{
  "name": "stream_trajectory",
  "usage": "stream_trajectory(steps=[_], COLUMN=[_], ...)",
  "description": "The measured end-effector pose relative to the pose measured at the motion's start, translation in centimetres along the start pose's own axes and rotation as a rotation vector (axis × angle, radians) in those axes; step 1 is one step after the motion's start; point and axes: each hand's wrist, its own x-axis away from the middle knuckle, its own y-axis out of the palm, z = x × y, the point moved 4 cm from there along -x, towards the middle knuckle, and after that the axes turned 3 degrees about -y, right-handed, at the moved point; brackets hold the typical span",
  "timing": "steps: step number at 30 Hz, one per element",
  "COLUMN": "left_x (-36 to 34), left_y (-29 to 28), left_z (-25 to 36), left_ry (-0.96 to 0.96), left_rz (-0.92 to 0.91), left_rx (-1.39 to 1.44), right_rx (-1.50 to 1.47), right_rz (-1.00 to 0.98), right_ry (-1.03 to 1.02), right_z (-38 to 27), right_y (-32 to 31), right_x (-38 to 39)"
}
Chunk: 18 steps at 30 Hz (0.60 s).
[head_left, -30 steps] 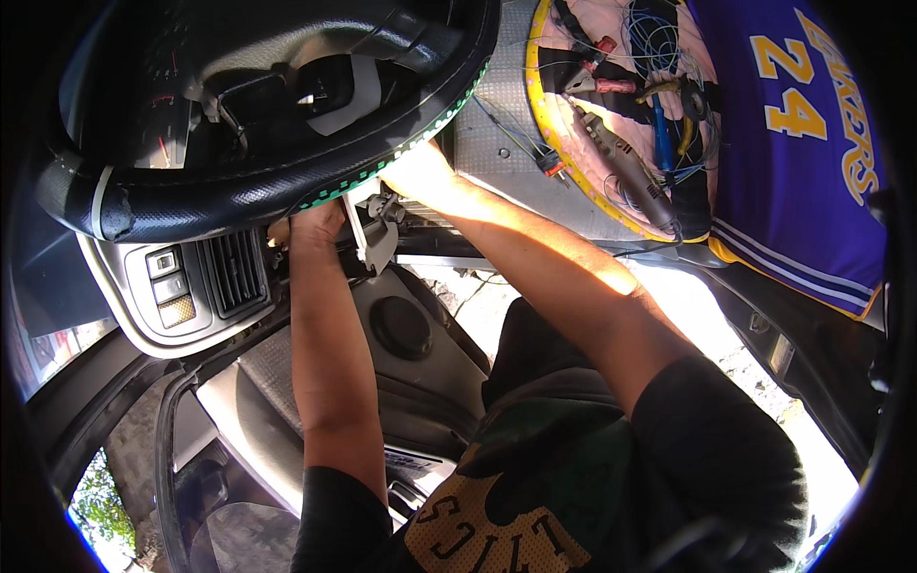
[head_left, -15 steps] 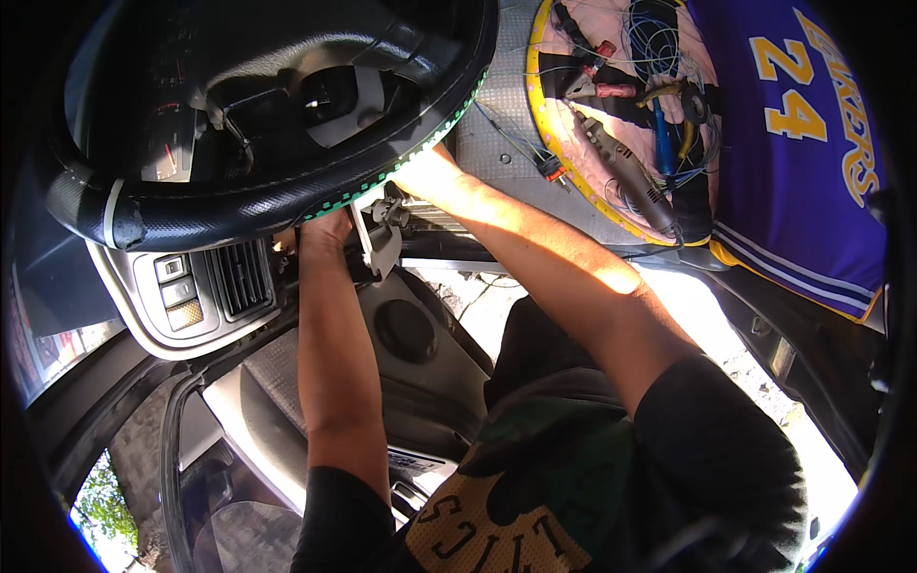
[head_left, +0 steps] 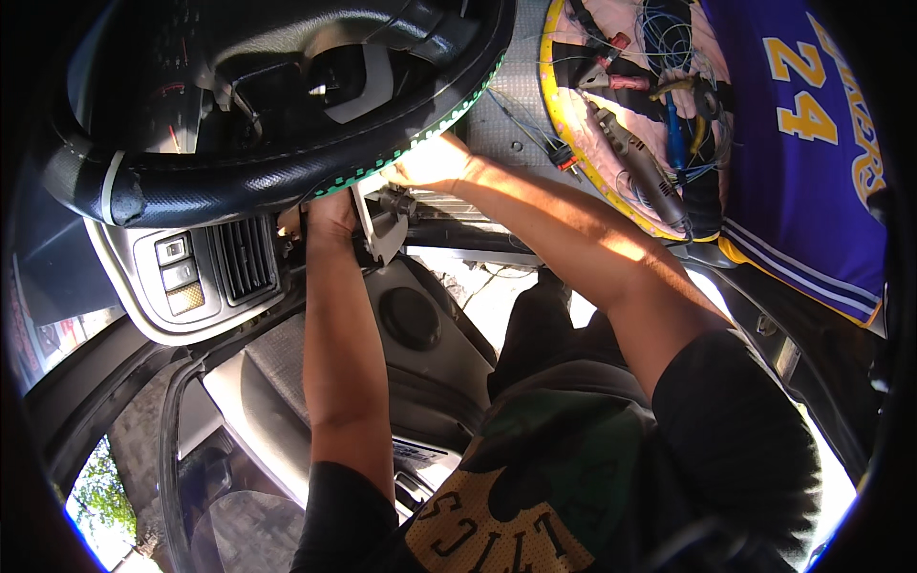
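Observation:
My left hand [head_left: 330, 212] reaches up beneath the black steering wheel [head_left: 220, 191], beside a pale bracket [head_left: 380, 239] and an exposed opening next to the vent panel; its fingers are hidden by the rim. My right hand [head_left: 430, 160] is in bright sunlight just right of the bracket, also reaching under the rim, near a green checked strip [head_left: 444, 119] along the wheel. I cannot make out what either hand holds. The air vent panel [head_left: 244, 258] with switches lies left of my left forearm.
A round pink cushion with yellow edging [head_left: 564, 86] at upper right carries a rotary tool [head_left: 640, 172], wires, pliers and a blue-handled tool. A purple jersey [head_left: 793, 220] lies beside it. The grey door panel [head_left: 430, 372] is below, with bright ground outside the doorway.
The view has shifted a little, so the wheel and cushion appear higher or further right, and more of my legs shows. Both hands stay beneath the wheel rim.

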Motion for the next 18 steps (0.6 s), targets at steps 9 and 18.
stream_trajectory(steps=[9,18], left_x=[-0.1,-1.2], left_y=[0.9,-1.7], left_z=[0.1,-1.6], left_ry=[0.037,0.153], left_rz=[-0.022,0.015], left_rx=[0.058,-0.025], right_rx=[-0.132,0.075], right_rz=[0.232,0.29], right_ry=[0.116,-0.07], right_z=[1.2,0.0], right_y=[-0.6,0.0], right_x=[-0.8,-1.0])
